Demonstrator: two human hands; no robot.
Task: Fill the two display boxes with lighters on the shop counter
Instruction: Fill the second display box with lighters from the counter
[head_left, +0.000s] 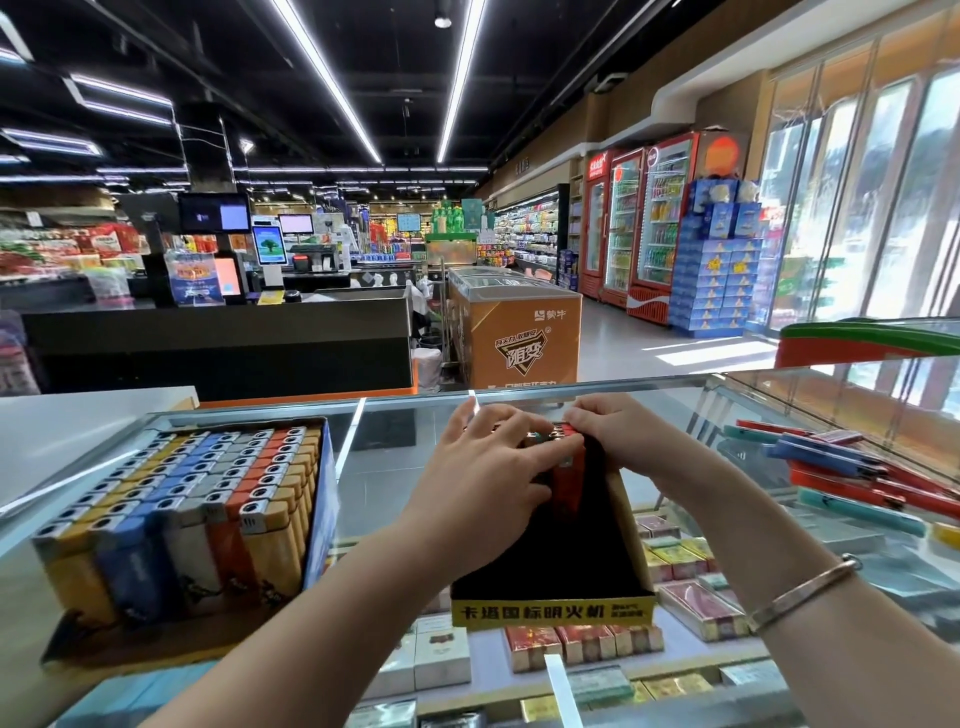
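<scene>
A black display box with a yellow front strip (553, 605) stands on the glass counter (395, 457) in the middle. At its far end stand a few lighters (569, 478), red and dark. My left hand (488, 467) curls over their tops from the left and my right hand (608, 431) pinches them from the right. The rest of this box shows its black inside. To the left, a blue display box (324, 499) is packed with rows of yellow, blue, grey and orange lighters (208, 499).
Loose lighters (852, 467) in red, blue and teal lie in a heap at the right of the counter. Cigarette packs show under the glass. A white counter section lies at the far left, and the shop floor is beyond the counter's far edge.
</scene>
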